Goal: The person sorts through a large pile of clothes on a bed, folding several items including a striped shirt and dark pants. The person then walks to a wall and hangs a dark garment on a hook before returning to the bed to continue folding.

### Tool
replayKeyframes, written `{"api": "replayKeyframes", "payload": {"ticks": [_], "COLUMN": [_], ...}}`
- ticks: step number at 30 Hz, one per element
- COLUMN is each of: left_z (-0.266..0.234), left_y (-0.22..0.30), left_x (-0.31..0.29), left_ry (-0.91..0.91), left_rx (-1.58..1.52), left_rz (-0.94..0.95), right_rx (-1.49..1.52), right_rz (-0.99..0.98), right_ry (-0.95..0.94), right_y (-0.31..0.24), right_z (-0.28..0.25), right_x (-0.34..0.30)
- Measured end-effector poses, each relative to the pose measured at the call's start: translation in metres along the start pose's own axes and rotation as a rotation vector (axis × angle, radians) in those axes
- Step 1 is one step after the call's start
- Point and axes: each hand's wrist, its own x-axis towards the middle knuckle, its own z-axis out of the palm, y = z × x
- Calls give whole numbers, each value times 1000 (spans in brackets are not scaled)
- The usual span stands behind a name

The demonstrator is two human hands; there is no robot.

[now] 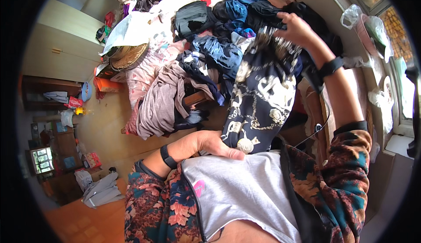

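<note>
One chain-print cloth [258, 100], right hand [298, 30] at top, grip spread, left hand [215, 144] at bottom, grip part-hidden, cannot tell its state

Patterned cloth [262, 94] — top seemingly blurred

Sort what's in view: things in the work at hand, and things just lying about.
In the work:
- dark chain-print cloth, left hand at its near end, right hand by its far end
- probably the heaped mauve garment and blue garment

Seemingly lying about:
- woven straw item
- blue basin
- clear plastic bag
</note>
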Motion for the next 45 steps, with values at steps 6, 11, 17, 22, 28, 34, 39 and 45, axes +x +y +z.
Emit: {"api": "replayKeyframes", "payload": {"ticks": [6,11,17,22,28,34,39,45], "left_z": [-19,-29,-24,-16,-12,-18,-36,-67], "left_y": [-14,-6,17,20,7,13,26,15], "left_x": [-12,-39,-59,-73,-90,-105,-127,-178], "left_ry": [297,412,436,438,529,681,825,1113], "left_rx": [-320,-498,-533,-507,-518,-520,-531,-647], "left_rz": [282,289,367,381,406,504,504,525], "right_rx": [866,1024,1578,1750,2086,2230,1991,1878], "right_rz": [124,232,178,299,49,140,358,269], "right_ry": [-447,-710,-693,-891,-949,-523,-447,-458], "right_y": [-48,-75,-108,-142,-178,-184,-189,-212], "right_z": [55,59,57,78,74,40,4,-7], "right_x": [-107,-170,-181,-159,-150,-117,-88,-62]}}
